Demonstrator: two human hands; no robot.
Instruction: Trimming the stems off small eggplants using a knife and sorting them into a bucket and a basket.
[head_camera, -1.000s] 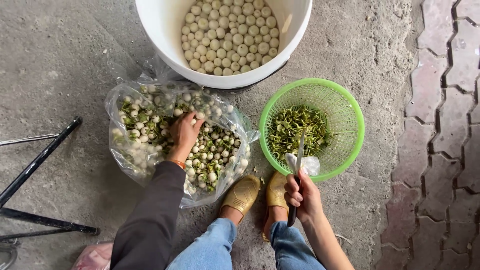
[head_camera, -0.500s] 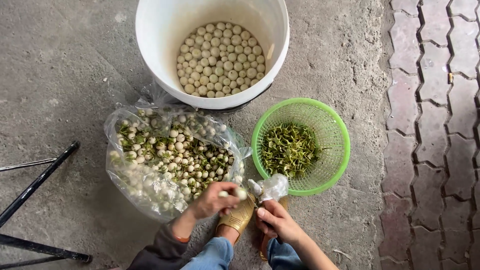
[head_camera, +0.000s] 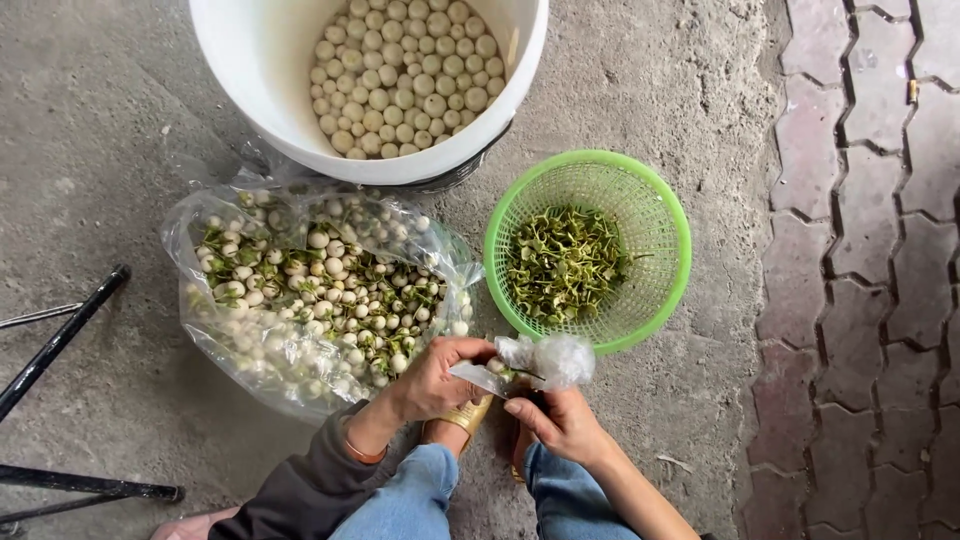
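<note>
My left hand (head_camera: 438, 378) and my right hand (head_camera: 562, 422) meet just above my knees. The left hand pinches a small round white eggplant (head_camera: 496, 366) with a green cap. The right hand grips a small knife (head_camera: 472, 378), its blade reaching toward the left fingers. A crumpled piece of clear plastic (head_camera: 556, 358) sits over the right fingers. To the left lies an open clear plastic bag (head_camera: 215, 345) holding several capped eggplants (head_camera: 320, 290). A green mesh basket (head_camera: 682, 235) of cut green stems (head_camera: 565, 262) stands right above the hands.
A white bucket (head_camera: 262, 110) with several trimmed pale eggplants (head_camera: 405, 75) stands at the top. Black metal legs (head_camera: 60, 340) cross the concrete at the left. Brick paving (head_camera: 870, 300) runs down the right side. My sandalled feet (head_camera: 462, 420) are under the hands.
My left hand left the bag and came to the right hand with one eggplant. My right hand and its knife dropped from the basket's rim. The view moved nearer.
</note>
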